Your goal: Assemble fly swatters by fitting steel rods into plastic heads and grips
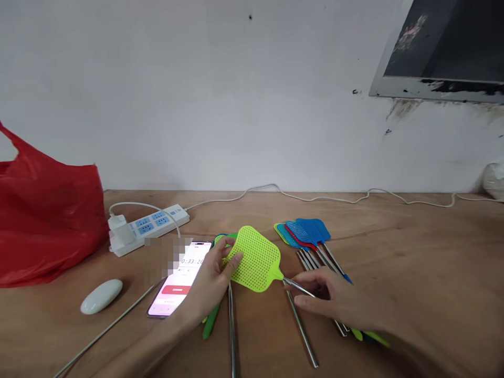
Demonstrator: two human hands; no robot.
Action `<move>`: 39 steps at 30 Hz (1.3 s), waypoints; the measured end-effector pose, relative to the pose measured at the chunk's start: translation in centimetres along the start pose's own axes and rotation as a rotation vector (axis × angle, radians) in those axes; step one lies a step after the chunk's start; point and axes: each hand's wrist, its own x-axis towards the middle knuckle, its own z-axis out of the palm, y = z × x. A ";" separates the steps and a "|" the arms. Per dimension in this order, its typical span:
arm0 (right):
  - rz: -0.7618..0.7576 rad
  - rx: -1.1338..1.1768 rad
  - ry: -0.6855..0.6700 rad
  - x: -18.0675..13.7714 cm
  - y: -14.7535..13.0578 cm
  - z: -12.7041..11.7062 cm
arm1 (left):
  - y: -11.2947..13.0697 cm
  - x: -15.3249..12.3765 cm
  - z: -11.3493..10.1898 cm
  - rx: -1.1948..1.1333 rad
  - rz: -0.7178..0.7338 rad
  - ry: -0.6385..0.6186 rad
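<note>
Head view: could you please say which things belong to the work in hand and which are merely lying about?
Likely the job's:
- lime swatter, in left hand and right hand
- blue swatters
- metal rod

Apparently lying about:
- phone
- power strip
- red bag
- white oval object

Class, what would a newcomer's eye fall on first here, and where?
The yellow-green swatter head, mid-picture, stands out: the left hand holds its edge, the right hand a metal rod. A red bag fills the far left, and a lit phone lies left of centre.
</note>
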 end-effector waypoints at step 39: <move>0.151 0.025 -0.187 -3.2 -1.0 -1.7 | 2.4 -0.1 -2.2 1.114 0.981 -0.282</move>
